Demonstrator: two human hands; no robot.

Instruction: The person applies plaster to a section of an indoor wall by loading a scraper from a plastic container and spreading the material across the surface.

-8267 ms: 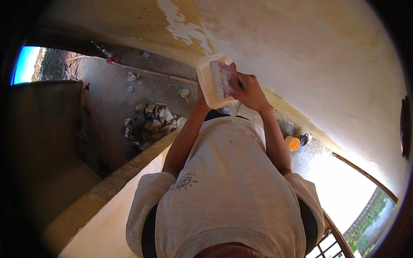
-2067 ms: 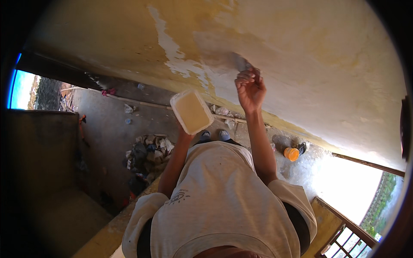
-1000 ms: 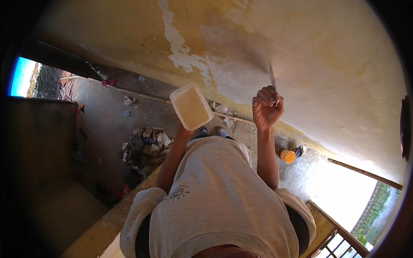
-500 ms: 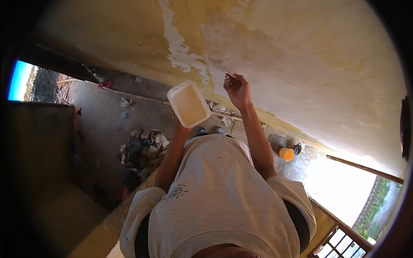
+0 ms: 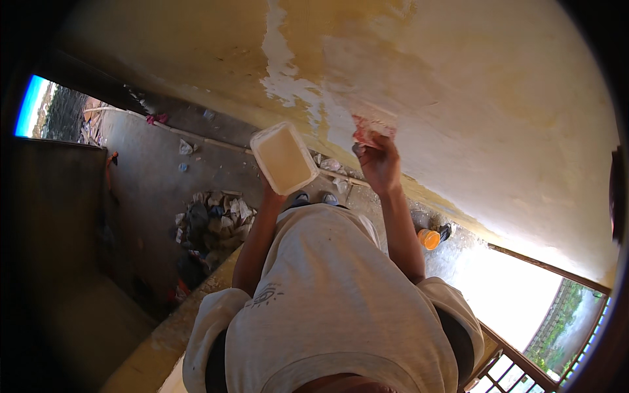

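Note:
My left hand [image 5: 274,197] is closed on a white rectangular tub [image 5: 298,188], with its fingers mostly hidden underneath. Smooth cream-coloured filler or paint [image 5: 284,158] lies inside the tub. To its right, my right hand [image 5: 382,167] grips a flat, reddish putty spreader [image 5: 373,127] whose broad edge is up against the wall [image 5: 472,111]. The wall is yellowish, with a pale smeared area around the spreader. A jagged whitish patch [image 5: 280,69] runs down it, left of my right hand.
A heap of crumpled scraps [image 5: 213,223] lies on the floor to the left. Along the wall's foot runs a thin pole [image 5: 209,141] with bits of litter. An orange bucket [image 5: 429,239] stands at the right beside a dark bag [image 5: 445,231]. A barred window frame [image 5: 511,373] shows lower right.
My right hand has shifted right and slightly down, and its turned spreader now shows its broad red face. The tub has stayed nearly in place in my left hand.

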